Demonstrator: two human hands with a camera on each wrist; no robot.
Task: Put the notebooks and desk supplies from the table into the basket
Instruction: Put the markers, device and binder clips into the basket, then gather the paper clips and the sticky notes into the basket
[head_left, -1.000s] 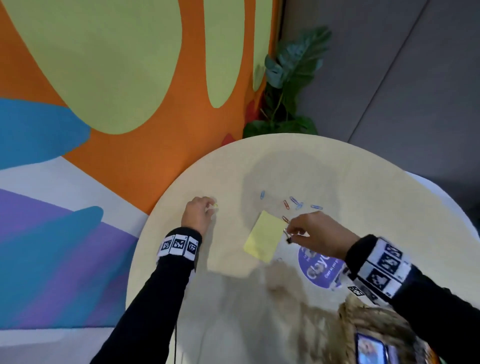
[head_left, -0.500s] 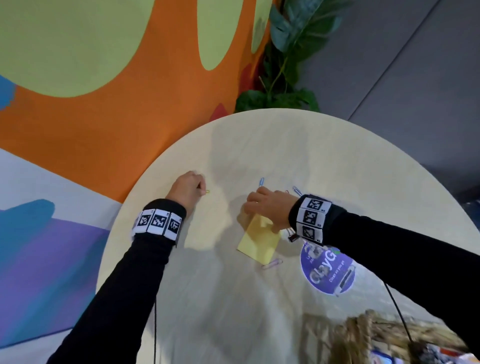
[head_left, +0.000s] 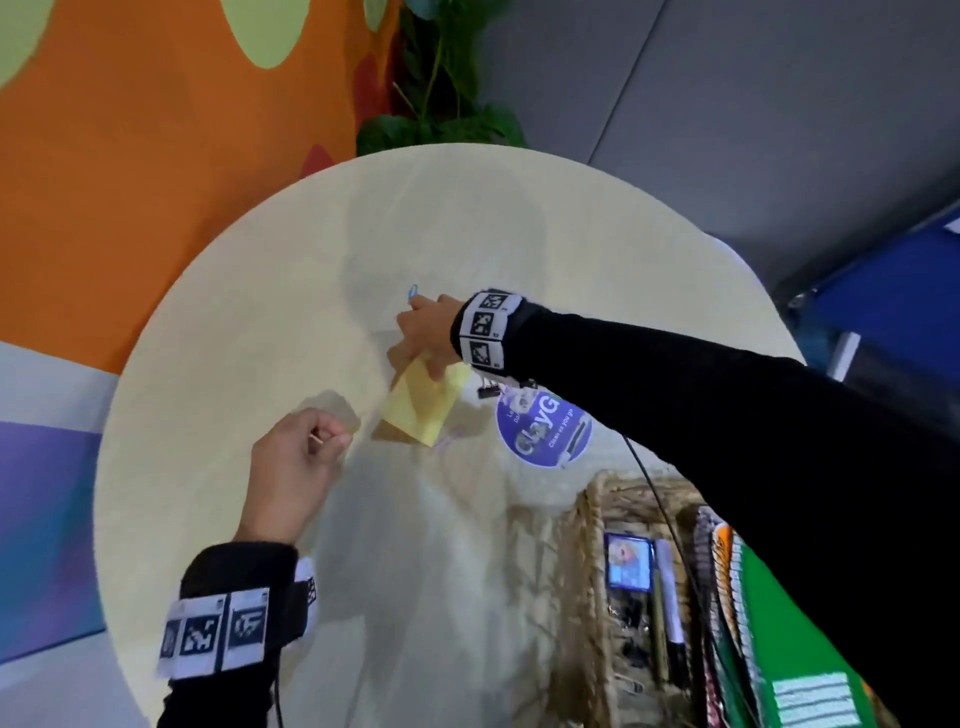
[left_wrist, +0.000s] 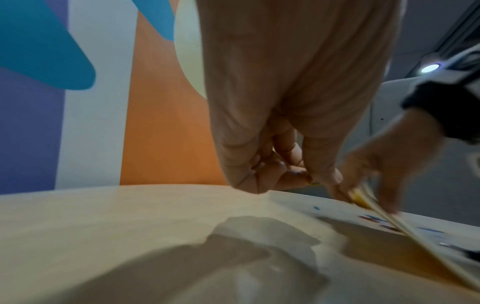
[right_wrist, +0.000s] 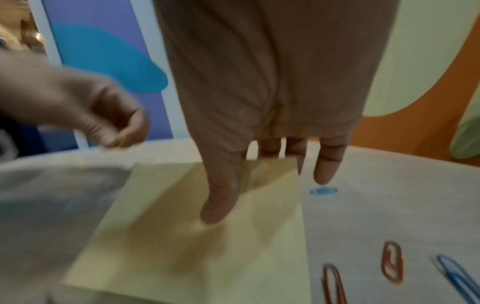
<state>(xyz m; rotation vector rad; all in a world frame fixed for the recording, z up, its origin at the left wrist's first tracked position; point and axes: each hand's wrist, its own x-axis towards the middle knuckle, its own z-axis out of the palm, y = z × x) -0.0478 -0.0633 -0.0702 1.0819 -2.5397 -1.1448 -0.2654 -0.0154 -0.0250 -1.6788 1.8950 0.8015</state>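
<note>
From the head camera, the right hand (head_left: 428, 332) lifts a yellow sticky-note pad (head_left: 422, 405) off the round counter (head_left: 291, 249), its grip pinching the pad's upper edge; the basket (head_left: 592, 545) sits at lower right.

Left wrist view: the left hand (left_wrist: 280, 115) pinches a small yellow item (left_wrist: 311, 182).

Right wrist view: paper clips (right_wrist: 392, 261) lie beside the pad.

Left hand (head_left: 291, 467) pinched closed; right hand (head_left: 426, 332) reaching, thumb extended.
</note>
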